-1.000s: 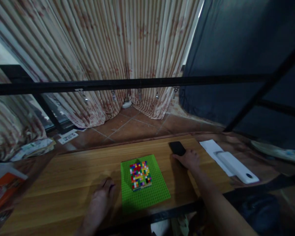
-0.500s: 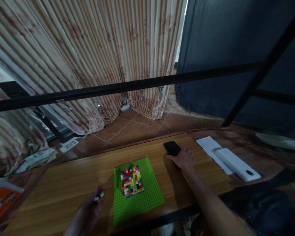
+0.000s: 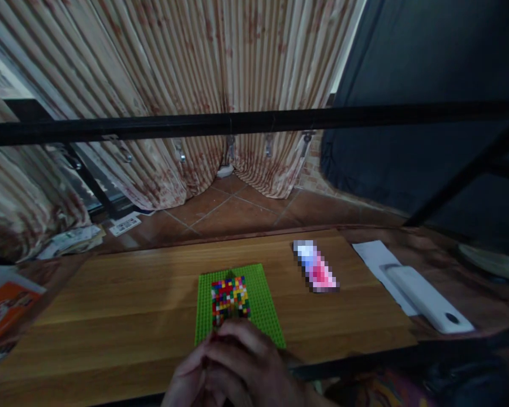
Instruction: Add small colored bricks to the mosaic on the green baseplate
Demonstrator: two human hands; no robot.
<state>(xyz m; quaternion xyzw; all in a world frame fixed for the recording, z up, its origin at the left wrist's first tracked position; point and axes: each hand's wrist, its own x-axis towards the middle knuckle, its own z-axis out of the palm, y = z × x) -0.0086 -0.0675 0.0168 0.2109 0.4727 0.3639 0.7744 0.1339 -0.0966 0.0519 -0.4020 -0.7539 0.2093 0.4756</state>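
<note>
My left hand point(image 3: 189, 374) and my right hand point(image 3: 252, 362) are brought together at the near edge of the table, fingers curled against one another. Whatever lies between the fingers is hidden. Just beyond them a green studded baseplate point(image 3: 263, 299) lies flat on the wood. It carries a block of small multicoloured toy bricks point(image 3: 229, 294), whose near side is covered by my hands. To the right rests a phone point(image 3: 315, 267) with its screen lit, touched by neither hand.
The wooden table point(image 3: 123, 305) spans the front. A white oblong device point(image 3: 432, 299) and a paper sheet point(image 3: 382, 268) lie off its right side. An orange package point(image 3: 8, 311) is at far left. A black bar point(image 3: 254, 120) crosses in front of the curtains point(image 3: 186, 62).
My right hand has let go of the phone, which now lies screen-up on the table. Both hands have met before the baseplate. The small bricks seen in my left hand are now hidden.
</note>
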